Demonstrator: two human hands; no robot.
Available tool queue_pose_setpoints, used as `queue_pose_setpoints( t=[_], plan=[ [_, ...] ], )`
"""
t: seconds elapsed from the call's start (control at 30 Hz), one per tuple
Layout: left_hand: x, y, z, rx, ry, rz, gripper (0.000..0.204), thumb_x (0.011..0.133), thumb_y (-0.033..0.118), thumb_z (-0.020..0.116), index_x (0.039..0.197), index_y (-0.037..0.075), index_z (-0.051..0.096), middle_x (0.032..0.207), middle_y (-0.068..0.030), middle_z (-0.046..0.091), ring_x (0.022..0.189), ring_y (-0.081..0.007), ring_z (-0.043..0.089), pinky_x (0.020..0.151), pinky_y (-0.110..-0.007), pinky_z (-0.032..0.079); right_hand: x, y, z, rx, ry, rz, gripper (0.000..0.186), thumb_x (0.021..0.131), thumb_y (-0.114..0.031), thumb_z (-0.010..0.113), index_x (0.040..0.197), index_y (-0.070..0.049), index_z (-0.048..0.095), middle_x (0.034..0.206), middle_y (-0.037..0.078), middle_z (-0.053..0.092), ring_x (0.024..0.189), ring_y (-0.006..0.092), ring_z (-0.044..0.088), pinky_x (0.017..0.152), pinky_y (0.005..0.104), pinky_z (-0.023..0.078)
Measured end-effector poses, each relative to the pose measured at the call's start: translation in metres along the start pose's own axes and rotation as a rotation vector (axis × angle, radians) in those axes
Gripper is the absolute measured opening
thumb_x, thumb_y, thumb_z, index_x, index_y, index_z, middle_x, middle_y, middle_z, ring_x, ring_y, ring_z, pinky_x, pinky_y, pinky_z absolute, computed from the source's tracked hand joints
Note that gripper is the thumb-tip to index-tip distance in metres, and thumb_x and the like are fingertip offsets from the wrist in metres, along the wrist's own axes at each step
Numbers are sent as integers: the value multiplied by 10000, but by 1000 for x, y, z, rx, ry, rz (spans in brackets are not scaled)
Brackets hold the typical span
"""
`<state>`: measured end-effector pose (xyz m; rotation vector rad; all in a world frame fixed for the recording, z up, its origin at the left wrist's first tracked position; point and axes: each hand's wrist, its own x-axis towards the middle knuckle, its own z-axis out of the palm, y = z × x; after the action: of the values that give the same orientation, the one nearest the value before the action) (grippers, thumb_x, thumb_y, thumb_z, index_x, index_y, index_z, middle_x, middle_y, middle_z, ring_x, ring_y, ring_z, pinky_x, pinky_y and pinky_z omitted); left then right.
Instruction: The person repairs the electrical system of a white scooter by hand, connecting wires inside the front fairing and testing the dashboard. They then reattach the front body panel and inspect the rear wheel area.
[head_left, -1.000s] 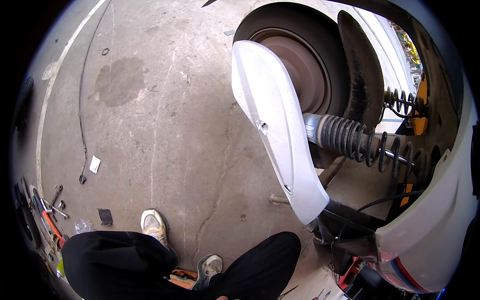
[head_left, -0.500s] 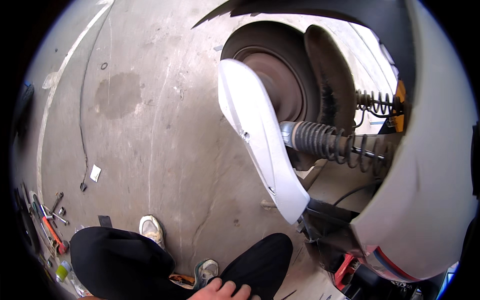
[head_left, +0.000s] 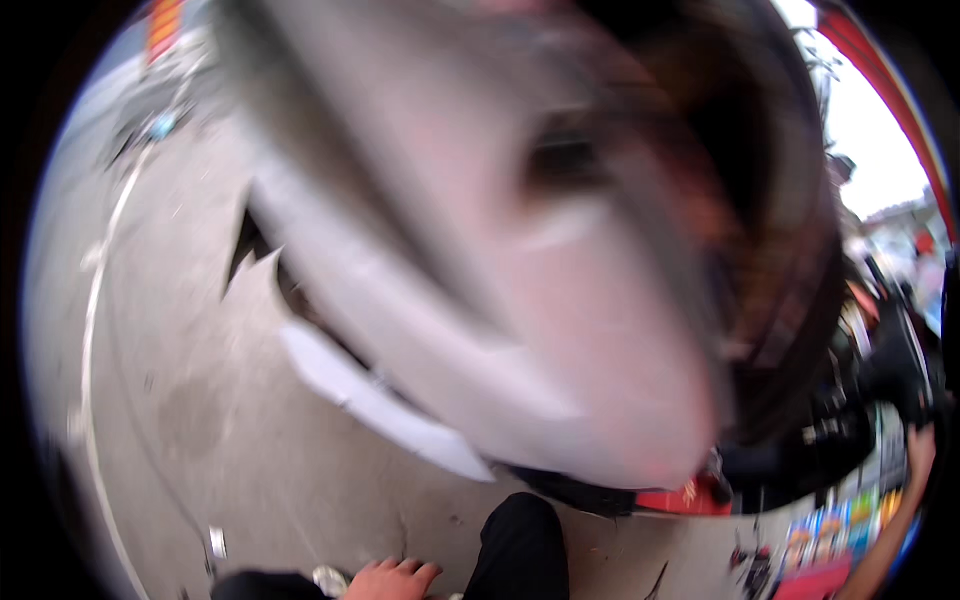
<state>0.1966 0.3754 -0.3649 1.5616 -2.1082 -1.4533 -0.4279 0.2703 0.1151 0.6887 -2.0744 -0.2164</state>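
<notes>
The pale silver body of a scooter (head_left: 450, 290), smeared by motion, fills the middle of the head view. Low down by my dark-trousered knee (head_left: 522, 550), my left hand (head_left: 392, 580) lies with its fingers spread and holds nothing. My right forearm rises at the far right edge. At its end my right hand (head_left: 920, 450) is closed on the underside of the black handlebar grip (head_left: 908, 365); its fingers are partly hidden. A white curved cover (head_left: 370, 400) runs along the scooter's lower left side. The rear wheel is mostly hidden behind the body.
Grey concrete floor (head_left: 190, 390) with a white painted line (head_left: 92, 330) stretches out on the left. A small white packet (head_left: 218, 543) lies there. Colourful boxes or packages (head_left: 835, 530) stand at the lower right, beyond the scooter.
My view has swung up and to the right, so the scooter's body now covers the middle. My right arm and the handlebar have come into view. My left hand stays low between my knees.
</notes>
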Motion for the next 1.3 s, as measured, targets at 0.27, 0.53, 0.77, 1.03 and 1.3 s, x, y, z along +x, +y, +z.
queue_pose_setpoints(
  t=[0.27,0.53,0.77,1.03,1.3],
  plan=[
    [5,-44,14,29,-26,50,480,877,363,608,1272,106,515,1118,-254,607,1017,-440,577,845,-504,478,-55,-51,-16,-81,-19,57,642,832,-474,530,1162,76,485,925,249,670,883,377,661,779,468,509],
    [43,-72,38,-106,-295,-77,491,870,347,649,1270,92,520,1081,-192,642,938,-319,634,796,-411,511,-57,-12,-16,-168,8,107,681,840,-474,552,1195,99,462,873,215,673,784,349,673,709,453,521],
    [22,-141,185,-662,-74,-152,486,883,385,635,1206,33,547,910,-112,638,759,-161,574,651,-317,497,-37,-9,-17,-26,-32,105,731,821,-413,560,1324,87,381,888,219,618,804,331,638,728,415,505],
    [-121,109,43,-769,-213,-261,272,904,226,617,1061,4,615,745,-38,621,604,-94,548,530,-234,454,-23,39,19,-41,-251,98,668,841,-193,495,1414,61,262,1042,200,557,945,302,566,822,377,448],
    [-133,186,-76,-568,-173,-513,410,900,257,565,1203,-20,549,965,-145,661,777,-196,640,677,-320,524,7,75,35,93,-264,-29,578,873,-161,457,1396,41,315,964,141,562,904,257,555,781,368,442]
  ],
)
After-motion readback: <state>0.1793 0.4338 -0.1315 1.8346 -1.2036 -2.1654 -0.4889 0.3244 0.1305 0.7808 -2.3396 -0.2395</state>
